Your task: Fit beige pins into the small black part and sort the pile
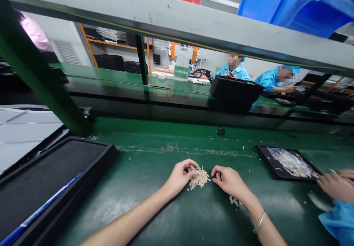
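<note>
A small heap of pale, thin slivers (199, 178) lies on the green bench top (155, 187) in front of me. My left hand (181, 175) rests at the heap's left side, its fingers curled and touching the slivers. My right hand (229, 180) sits just right of the heap with its fingertips pinched together; whether a sliver is between them cannot be seen. A silver bracelet (260, 222) circles my right wrist. A second small cluster of slivers (235, 201) lies under that wrist.
A large black tray (91, 157) with a blue strip stands at the left. A smaller black tray (269, 165) holding more slivers sits at the right, beside a co-worker's hand (336, 185) and blue sleeve. Two people in blue work behind the far conveyor. A grey beam crosses overhead.
</note>
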A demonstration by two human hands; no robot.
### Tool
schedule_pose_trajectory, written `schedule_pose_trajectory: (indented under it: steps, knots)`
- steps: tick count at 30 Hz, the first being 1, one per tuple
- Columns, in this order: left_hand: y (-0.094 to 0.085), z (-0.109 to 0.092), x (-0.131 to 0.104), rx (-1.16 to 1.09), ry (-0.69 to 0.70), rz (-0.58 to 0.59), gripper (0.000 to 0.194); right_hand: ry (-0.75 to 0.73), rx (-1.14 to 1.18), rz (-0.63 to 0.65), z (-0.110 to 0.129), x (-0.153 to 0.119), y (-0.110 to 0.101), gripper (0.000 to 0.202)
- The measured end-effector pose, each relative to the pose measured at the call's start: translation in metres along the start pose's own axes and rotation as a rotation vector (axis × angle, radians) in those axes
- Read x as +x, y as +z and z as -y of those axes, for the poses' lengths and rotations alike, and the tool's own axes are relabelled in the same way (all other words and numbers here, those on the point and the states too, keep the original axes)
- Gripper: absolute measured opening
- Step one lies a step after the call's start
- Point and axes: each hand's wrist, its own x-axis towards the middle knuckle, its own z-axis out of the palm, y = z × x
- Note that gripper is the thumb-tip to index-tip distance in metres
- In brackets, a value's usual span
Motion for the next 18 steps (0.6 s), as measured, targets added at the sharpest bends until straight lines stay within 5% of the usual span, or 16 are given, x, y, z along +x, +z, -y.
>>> schedule_pose_trajectory:
  steps: [8,14,18]
  knots:
    - [-0.002,0.002,-0.002,0.012,-0.001,0.009,0.016,0.037,-0.080,0.079,0.005,-0.007,-0.005,0.019]
    - [-0.001,0.001,-0.001,-0.039,0.007,-0.001,0.029,0.108,-0.139,0.144,-0.010,-0.028,-0.033,0.017]
    - [-0.001,-0.001,-0.001,-0.072,0.011,-0.001,0.036,0.086,-0.102,0.055,0.001,-0.018,-0.040,0.018]
